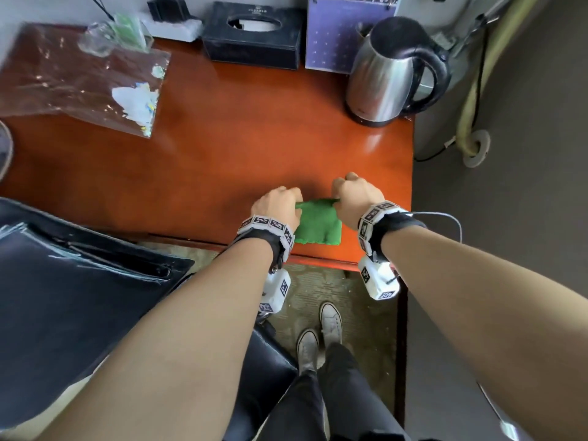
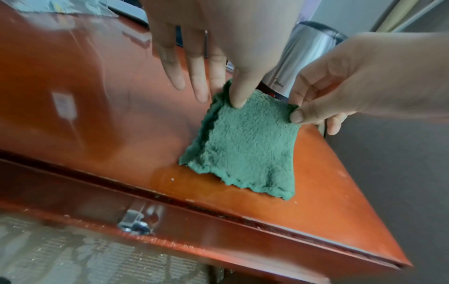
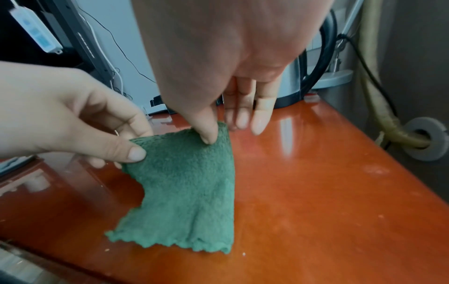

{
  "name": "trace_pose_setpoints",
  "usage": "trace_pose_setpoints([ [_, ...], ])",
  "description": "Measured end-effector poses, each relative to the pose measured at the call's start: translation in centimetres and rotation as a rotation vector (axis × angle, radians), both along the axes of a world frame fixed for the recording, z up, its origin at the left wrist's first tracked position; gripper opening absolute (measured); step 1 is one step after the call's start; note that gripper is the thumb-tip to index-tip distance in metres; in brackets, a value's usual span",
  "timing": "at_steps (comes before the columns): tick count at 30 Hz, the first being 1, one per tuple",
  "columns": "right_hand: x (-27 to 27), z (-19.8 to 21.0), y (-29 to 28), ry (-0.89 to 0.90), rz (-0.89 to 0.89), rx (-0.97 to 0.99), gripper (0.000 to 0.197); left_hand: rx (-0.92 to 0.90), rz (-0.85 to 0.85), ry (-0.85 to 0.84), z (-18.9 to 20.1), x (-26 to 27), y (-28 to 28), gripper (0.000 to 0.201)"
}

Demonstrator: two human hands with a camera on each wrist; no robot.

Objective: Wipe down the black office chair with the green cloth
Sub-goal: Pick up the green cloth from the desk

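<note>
A folded green cloth (image 1: 318, 224) (image 2: 248, 149) (image 3: 184, 192) lies on the red-brown desk (image 1: 222, 148) close to its front edge. My left hand (image 1: 280, 203) pinches its far left corner between thumb and forefinger (image 2: 239, 100), the other fingers held straight. My right hand (image 1: 356, 194) pinches the far right corner (image 3: 209, 134). The far edge is lifted slightly; the near edge rests on the desk. The black office chair (image 1: 63, 313) stands at the lower left, beside the desk.
A steel kettle (image 1: 388, 74) stands at the desk's back right, with a black tissue box (image 1: 251, 36) and a purple calendar (image 1: 334, 33) behind. A clear plastic bag (image 1: 79, 81) lies back left. The desk's right edge runs just right of my right hand.
</note>
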State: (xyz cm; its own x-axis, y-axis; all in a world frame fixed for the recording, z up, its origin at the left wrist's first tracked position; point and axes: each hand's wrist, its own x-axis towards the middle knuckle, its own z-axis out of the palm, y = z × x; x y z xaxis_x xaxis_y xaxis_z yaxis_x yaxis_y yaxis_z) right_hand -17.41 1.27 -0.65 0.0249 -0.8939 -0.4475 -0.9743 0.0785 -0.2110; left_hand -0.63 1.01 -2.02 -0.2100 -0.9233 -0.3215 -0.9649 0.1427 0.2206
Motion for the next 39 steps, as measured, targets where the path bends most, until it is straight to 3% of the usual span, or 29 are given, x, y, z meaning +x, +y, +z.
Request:
trace_pose_setpoints([
  [8,0.7,5.1,8.9,0.005,-0.012,-0.094,0.022,0.028,-0.068,0.043,4.1,1.5,7.3,0.015],
  [16,1.5,5.0,18.5,-0.037,-0.018,-0.085,0.017,0.041,-0.101,0.053,4.3,2.9,16.2,0.01],
  [20,2.2,3.1,24.2,-0.089,-0.009,-0.088,0.017,0.095,-0.094,0.036,2.8,3.7,22.0,0.008],
  [25,2.8,-3.8,32.8,-0.134,-0.022,-0.016,0.017,0.124,-0.114,0.027,-3.1,4.6,30.1,0.01],
  [31,3.5,-13.4,42.9,-0.177,-0.128,0.102,0.014,0.319,-0.06,0.057,-12.1,5.5,39.4,0.007],
  [36,4.9,-21.3,48.0,-0.259,-0.21,0.239,0.011,0.374,-0.059,0.058,-20.5,6.4,43.8,0.005],
  [39,6.0,-25.6,49.8,-0.334,-0.328,0.286,0.016,0.383,-0.03,0.078,-25.4,6.7,44.8,0.016],
])
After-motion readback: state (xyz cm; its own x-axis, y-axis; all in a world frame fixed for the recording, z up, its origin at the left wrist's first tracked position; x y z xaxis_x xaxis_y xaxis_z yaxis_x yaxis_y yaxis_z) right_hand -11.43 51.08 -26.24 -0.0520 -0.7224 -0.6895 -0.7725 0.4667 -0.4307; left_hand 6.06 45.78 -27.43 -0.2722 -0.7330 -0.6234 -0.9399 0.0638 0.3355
